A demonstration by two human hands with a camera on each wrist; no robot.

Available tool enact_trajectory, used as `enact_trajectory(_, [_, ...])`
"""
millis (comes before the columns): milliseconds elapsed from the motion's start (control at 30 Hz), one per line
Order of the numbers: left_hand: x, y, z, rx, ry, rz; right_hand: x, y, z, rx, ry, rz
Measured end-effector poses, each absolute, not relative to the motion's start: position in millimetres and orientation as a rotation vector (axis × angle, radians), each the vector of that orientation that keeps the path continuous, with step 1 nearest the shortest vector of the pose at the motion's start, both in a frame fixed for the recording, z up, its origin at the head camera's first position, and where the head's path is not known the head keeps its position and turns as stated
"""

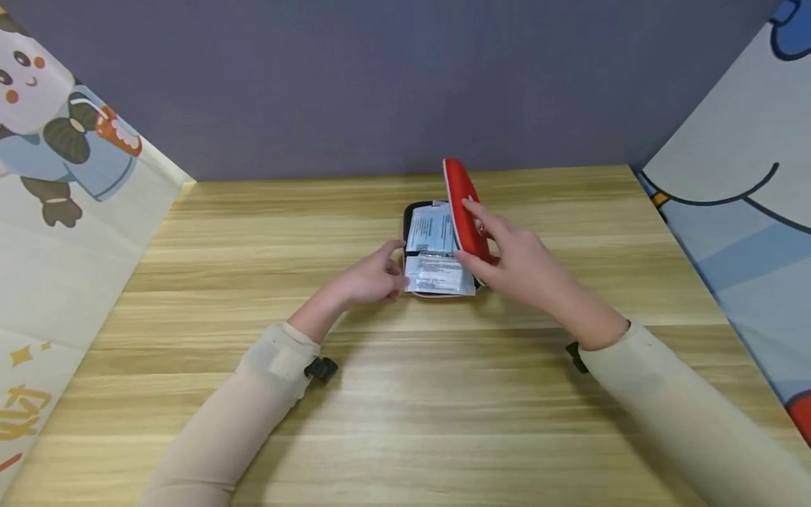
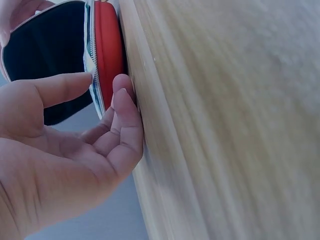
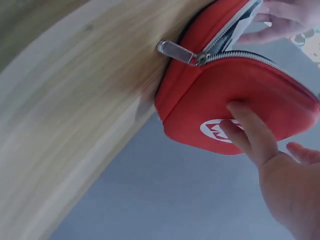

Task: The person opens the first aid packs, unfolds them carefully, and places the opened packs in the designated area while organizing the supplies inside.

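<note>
A red zip case (image 1: 465,208) stands partly unzipped on the table, its lid tilted up toward the right. Two pale printed packets (image 1: 437,274) lie in its dark-lined base. My right hand (image 1: 522,260) holds the lid, with fingers on the outer face beside a white oval emblem (image 3: 212,131) and the thumb at the near rim. At the left side of the base, my left hand (image 1: 370,278) touches the edge; one finger (image 2: 65,89) reaches the zipper rim while the others bend against the red wall (image 2: 109,50). A metal zipper pull (image 3: 175,51) hangs at the corner.
The wooden table (image 1: 380,394) runs back to a grey-purple wall (image 1: 355,91). Printed cartoon panels stand at the left (image 1: 63,246) and right (image 1: 728,183). A small black device (image 1: 321,369) sits at the left sleeve's cuff.
</note>
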State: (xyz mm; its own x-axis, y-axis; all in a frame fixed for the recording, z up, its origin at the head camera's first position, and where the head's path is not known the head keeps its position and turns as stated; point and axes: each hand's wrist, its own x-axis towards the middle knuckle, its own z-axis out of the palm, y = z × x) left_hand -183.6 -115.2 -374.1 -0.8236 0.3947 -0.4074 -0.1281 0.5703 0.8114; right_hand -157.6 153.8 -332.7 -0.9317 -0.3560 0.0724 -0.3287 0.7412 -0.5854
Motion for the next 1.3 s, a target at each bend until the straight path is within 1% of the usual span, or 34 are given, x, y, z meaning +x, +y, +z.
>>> enact_trajectory(200, [-183,-117,-373,0.225,2.252,1.18,-158,173,-332,-0.547,2.757,-1.24])
enact_trajectory(433, [-183,-115,-375,0.256,2.262,1.186,-154,198,-333,-0.515,2.658,-1.404])
enact_trajectory(633, [-185,-114,-377,0.29,2.276,1.167,-151,219,-338,-0.494,2.658,-1.453])
enact_trajectory(733, [-186,-114,-377,0.296,2.291,1.145,-151,229,-340,-0.494,2.709,-1.411])
enact_trajectory(967, [-186,-115,-376,0.305,2.29,1.143,-149,252,-343,-0.46,2.859,-1.095])
enact_trajectory(1300, [-183,-123,-373,0.306,2.254,1.114,-147,271,-357,-0.372,2.806,-0.723])
